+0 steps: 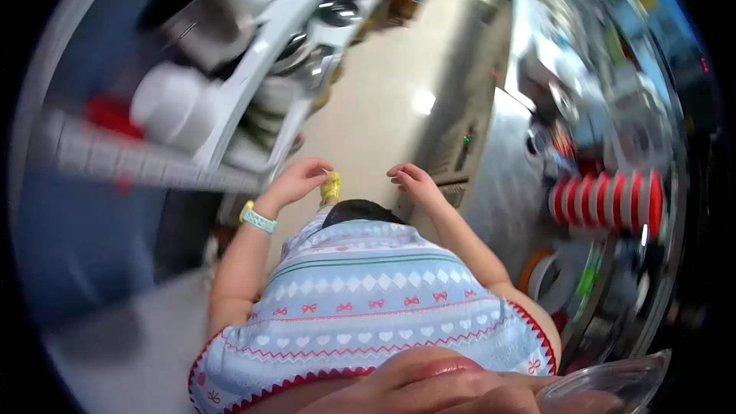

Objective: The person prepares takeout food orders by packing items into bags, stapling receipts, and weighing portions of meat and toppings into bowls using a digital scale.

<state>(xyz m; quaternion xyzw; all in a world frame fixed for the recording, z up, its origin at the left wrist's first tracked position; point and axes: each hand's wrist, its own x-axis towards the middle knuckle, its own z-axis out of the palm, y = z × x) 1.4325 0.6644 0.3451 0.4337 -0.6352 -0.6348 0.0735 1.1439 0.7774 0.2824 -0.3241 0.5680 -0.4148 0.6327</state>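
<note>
- Closest: clear plastic guard, low on the right.
- White shelf with a metal pot, just beside the left hand; no touch seen.
- Bent left fingers, close together; loosely curled fingers on the right hand, near the metal counter. Nothing seen in either.
- Likely a walking or standing step between shelf and counter.
- To grab from either side, needs a longer reach and wider fingers.

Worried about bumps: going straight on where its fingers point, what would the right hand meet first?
Likely the left hand: the right hand points its fingers roughly toward it. Depth is unclear, so it might miss.
</note>
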